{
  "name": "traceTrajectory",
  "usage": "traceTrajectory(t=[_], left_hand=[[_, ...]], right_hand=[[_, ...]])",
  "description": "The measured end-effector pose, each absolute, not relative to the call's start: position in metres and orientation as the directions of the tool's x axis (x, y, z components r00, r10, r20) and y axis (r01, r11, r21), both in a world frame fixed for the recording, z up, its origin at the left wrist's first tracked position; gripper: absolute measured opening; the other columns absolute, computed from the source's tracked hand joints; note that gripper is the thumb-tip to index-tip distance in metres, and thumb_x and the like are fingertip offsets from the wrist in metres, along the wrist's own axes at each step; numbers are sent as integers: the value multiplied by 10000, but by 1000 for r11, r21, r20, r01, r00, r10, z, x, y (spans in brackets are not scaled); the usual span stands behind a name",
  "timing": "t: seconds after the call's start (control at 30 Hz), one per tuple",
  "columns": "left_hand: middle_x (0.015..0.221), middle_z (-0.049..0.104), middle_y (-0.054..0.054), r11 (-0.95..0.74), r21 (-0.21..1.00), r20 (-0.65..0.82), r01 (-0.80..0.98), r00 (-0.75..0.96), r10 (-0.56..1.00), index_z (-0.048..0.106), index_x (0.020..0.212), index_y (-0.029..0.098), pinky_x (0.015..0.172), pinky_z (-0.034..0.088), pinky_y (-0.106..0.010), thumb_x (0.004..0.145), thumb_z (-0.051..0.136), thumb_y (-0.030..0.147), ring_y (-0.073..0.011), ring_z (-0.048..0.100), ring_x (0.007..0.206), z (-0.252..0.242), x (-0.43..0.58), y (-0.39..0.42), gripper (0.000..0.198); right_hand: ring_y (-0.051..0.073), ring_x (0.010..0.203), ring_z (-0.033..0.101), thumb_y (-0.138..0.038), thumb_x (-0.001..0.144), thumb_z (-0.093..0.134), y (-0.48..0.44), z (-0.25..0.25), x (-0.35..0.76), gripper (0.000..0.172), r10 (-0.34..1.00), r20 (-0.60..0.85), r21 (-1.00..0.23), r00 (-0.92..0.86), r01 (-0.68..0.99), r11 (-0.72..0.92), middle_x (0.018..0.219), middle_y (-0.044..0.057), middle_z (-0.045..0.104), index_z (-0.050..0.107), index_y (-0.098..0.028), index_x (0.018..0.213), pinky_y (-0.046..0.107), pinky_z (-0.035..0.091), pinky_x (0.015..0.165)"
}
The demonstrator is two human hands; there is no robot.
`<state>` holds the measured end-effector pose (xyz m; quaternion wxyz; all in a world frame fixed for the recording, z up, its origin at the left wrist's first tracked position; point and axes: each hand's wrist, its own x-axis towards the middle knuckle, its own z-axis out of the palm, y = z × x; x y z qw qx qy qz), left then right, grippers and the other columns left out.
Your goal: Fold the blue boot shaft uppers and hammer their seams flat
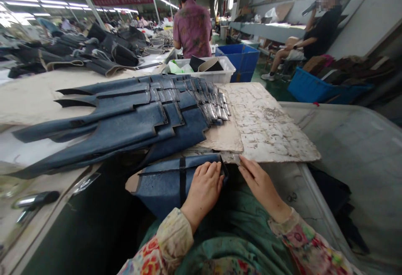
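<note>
A folded blue leather-like piece [166, 181] with a black band across it lies against the table's near edge, in front of my body. My left hand [204, 183] rests over its right end, fingers bent around the edge and gripping it. To the right, apart from the piece, my right hand [259, 183] is closed in a pinch at the table edge. A small greyish bit [238, 159] shows at its fingertips, too small to name. Just beyond, overlapping blue pieces [132, 120] lie in a staggered row, with shiny clear strips [216, 109] at their right ends.
The worn board [270, 128] forms the tabletop's right part. A large pale bin [354, 141] stands at the right. Behind are a white crate [216, 74], blue bins [238, 59] and two people. A black-handled tool [37, 201] lies at left.
</note>
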<state>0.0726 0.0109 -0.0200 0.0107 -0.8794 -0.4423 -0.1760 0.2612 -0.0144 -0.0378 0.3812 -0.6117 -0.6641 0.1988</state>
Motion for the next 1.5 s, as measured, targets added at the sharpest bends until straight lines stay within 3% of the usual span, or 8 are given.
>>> traceTrajectory(t=[0.1,0.27,0.33,0.4,0.53,0.73,1.27,1.5], left_hand=[[1212,608,-82,-612,151,316,776,549,774,518,1240,137,979,404,-390,909,405,267,-234,521,1119,-20,70,11,373],[1217,609,-95,-629,130,326,766,566,757,539,1226,128,989,413,-388,909,408,262,-226,533,1125,-20,60,11,368],[1213,614,-90,-627,91,343,774,566,750,551,1217,131,986,417,-386,914,395,256,-225,542,1117,-20,55,12,363],[1204,623,-85,-616,55,358,786,561,747,564,1206,127,976,425,-383,915,392,249,-229,554,1099,-20,51,12,359],[1194,630,-78,-609,36,363,792,558,746,574,1196,129,969,430,-377,908,407,246,-230,562,1086,-19,42,11,353],[1168,641,-79,-592,40,365,805,539,759,579,1186,122,952,440,-371,901,428,230,-223,562,1068,-16,32,11,340],[1145,631,-84,-499,24,431,866,441,787,579,1162,140,946,416,-392,882,460,194,-241,535,1067,-20,-9,5,309],[1244,571,-125,-421,23,487,907,358,797,500,1247,116,969,400,-392,888,444,215,-255,486,1175,-26,-31,-10,376]], right_hand=[[203,1078,563,-368,918,409,-13,-39,270,377,960,278,-700,43,693,172,1160,110,588,562,-176,1204,331,448,954],[223,1112,519,-370,898,462,2,17,315,358,729,625,-562,281,809,170,1149,111,573,582,-194,1186,391,415,985],[224,1103,522,-357,887,494,4,34,322,340,667,691,-516,278,836,187,1154,99,574,590,-212,1179,403,425,971],[222,1064,542,-332,886,500,1,34,313,312,720,670,-478,180,847,233,1116,95,597,611,-212,1152,403,449,940],[209,1003,563,-255,897,474,-9,3,272,278,879,473,-479,-68,817,321,1065,77,629,635,-219,1121,382,482,888],[207,993,550,-217,893,484,-8,-2,234,271,889,405,-426,-214,816,390,1062,70,634,637,-210,1116,370,475,888],[198,991,515,-183,910,451,3,2,162,233,886,259,-335,-383,825,455,1026,66,635,615,-178,1075,317,485,848],[189,985,513,-196,886,502,6,-3,156,258,864,295,-436,-408,748,501,1085,52,616,599,-194,1124,318,474,875]])
